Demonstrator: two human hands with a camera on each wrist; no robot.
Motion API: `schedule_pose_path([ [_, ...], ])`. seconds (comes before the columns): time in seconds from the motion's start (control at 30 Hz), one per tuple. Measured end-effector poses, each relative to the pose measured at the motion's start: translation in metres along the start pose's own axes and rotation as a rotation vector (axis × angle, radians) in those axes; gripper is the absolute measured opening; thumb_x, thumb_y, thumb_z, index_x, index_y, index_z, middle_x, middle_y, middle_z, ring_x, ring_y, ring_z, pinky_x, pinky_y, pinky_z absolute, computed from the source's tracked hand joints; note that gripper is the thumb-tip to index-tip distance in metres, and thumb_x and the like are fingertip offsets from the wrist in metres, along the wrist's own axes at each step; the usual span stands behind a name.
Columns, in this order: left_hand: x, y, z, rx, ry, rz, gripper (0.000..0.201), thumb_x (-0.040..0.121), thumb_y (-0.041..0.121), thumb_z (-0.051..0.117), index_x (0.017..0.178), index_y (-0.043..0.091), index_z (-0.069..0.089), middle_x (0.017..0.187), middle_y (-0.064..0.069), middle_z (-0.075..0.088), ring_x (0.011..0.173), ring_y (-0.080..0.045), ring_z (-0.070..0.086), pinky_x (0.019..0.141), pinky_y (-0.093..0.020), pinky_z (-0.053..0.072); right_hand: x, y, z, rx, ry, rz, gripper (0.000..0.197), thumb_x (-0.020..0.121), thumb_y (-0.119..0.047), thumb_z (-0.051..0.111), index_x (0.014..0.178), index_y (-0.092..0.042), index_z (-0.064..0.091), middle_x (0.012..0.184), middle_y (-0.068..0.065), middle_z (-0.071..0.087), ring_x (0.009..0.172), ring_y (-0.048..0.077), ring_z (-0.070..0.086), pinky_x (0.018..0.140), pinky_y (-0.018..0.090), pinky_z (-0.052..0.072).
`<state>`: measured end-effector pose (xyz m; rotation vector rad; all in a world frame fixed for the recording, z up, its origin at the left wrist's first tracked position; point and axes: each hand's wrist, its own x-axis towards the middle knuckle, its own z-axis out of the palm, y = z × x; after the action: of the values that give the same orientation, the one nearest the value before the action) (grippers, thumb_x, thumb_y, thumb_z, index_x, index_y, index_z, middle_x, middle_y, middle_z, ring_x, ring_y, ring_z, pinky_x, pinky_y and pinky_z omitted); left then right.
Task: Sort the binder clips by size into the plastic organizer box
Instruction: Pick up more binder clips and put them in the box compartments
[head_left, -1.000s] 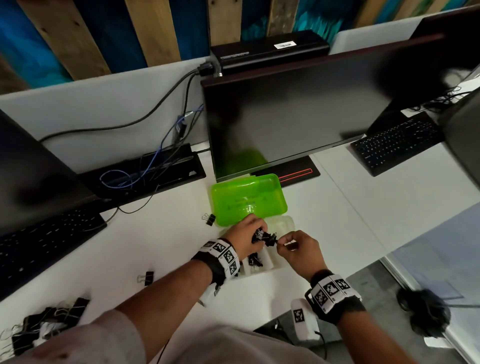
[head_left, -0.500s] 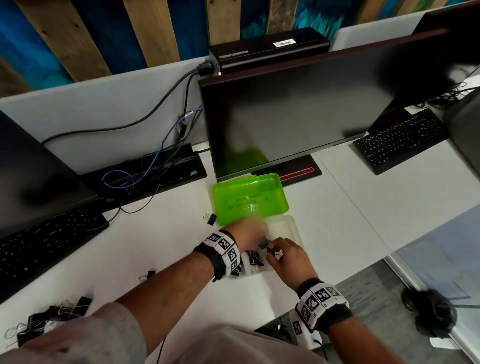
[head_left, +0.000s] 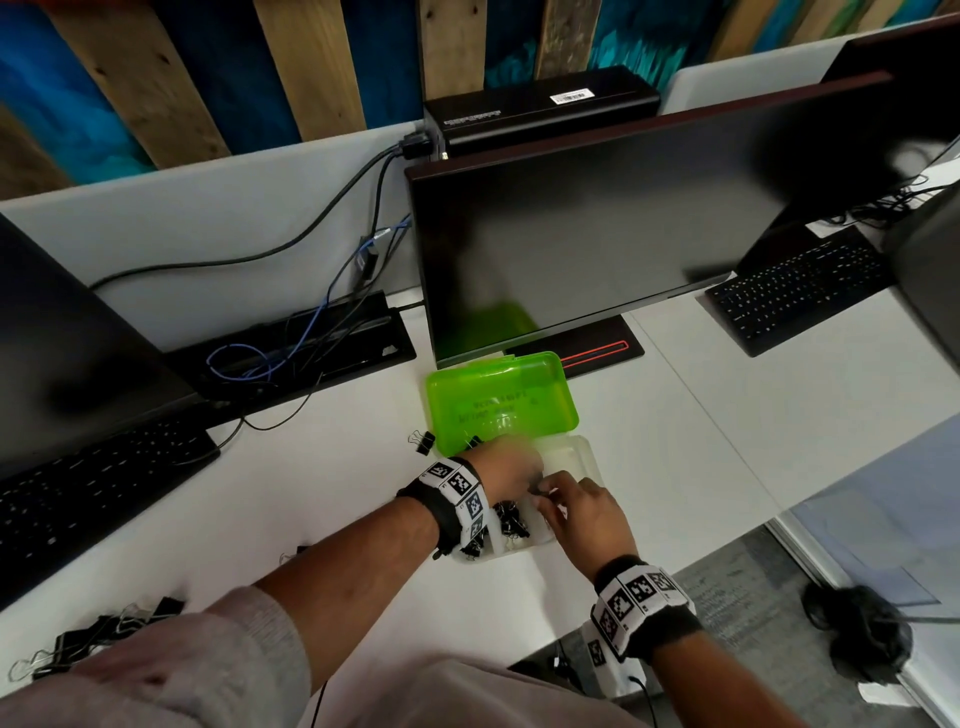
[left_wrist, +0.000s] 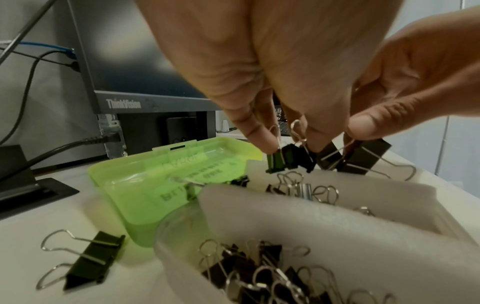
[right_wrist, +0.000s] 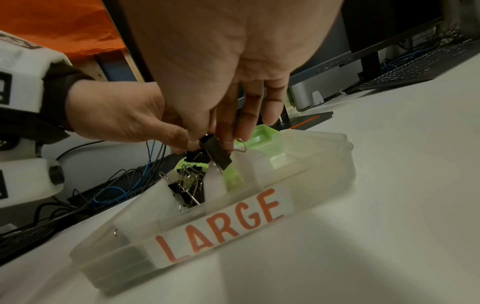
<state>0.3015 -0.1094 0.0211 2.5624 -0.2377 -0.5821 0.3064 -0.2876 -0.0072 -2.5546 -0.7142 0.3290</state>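
Clips: left hand pinches a small clip, right hand pinches a big clip, both over the box. Best drop each squarely in its own compartment, clear of dividers.

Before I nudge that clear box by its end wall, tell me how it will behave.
The clear box looks like thin plastic holding only small clips, so it is probably light and may slide easily on the smooth white desk. The open green lid lies flat behind it and will likely drag along, perhaps turning the box. Its low, wide shape makes tipping unlikely.
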Motion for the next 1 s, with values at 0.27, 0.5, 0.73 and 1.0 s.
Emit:
schedule_pose_path([
  [0.27, -0.001, -0.003, 0.002, 0.055, 0.008, 0.028, 0.067, 0.080, -0.013, 0.051, 0.137, 0.018, 0.035, 0.135, -0.007, 0.044, 0.124, -0.025, 0.039, 0.104, -0.038, 0.039, -0.005, -0.005, 0.001, 0.059, 0.007, 0.017, 0.024, 0.090, -0.043, 0.049, 0.105, -0.026, 0.056, 0.084, 0.010, 0.066, 0.078, 0.033, 0.062, 0.071, 0.041, 0.052],
  [0.5, -0.005, -0.001, 0.001, 0.108, 0.004, 0.059, 0.085, 0.073, -0.022, 0.044, 0.145, 0.018, 0.022, 0.136, -0.010, 0.042, 0.120, -0.029, 0.044, 0.101, -0.039, 0.041, -0.002, -0.014, -0.005, 0.077, -0.006, 0.027, 0.018, 0.095, -0.019, 0.050, 0.108, -0.009, 0.059, 0.091, 0.017, 0.065, 0.088, 0.035, 0.058, 0.070, 0.040, 0.046],
  [0.73, -0.003, -0.002, -0.002, 0.214, -0.089, -0.002, 0.072, 0.076, -0.014, 0.048, 0.139, 0.014, 0.029, 0.139, -0.010, 0.039, 0.124, -0.029, 0.036, 0.107, -0.042, 0.032, -0.001, -0.016, -0.003, 0.065, 0.015, 0.035, 0.014, 0.090, -0.008, 0.055, 0.102, -0.003, 0.061, 0.082, 0.021, 0.065, 0.079, 0.037, 0.060, 0.064, 0.037, 0.045],
  [1.0, 0.010, -0.002, -0.005, 0.316, -0.165, -0.060, 0.043, 0.088, -0.001, 0.042, 0.128, 0.014, 0.049, 0.125, -0.008, 0.051, 0.119, -0.029, 0.033, 0.100, -0.040, 0.032, -0.001, -0.015, -0.005, 0.003, -0.074, -0.039, 0.018, 0.092, -0.017, 0.054, 0.106, -0.008, 0.061, 0.090, 0.014, 0.064, 0.088, 0.033, 0.058, 0.067, 0.041, 0.052],
])
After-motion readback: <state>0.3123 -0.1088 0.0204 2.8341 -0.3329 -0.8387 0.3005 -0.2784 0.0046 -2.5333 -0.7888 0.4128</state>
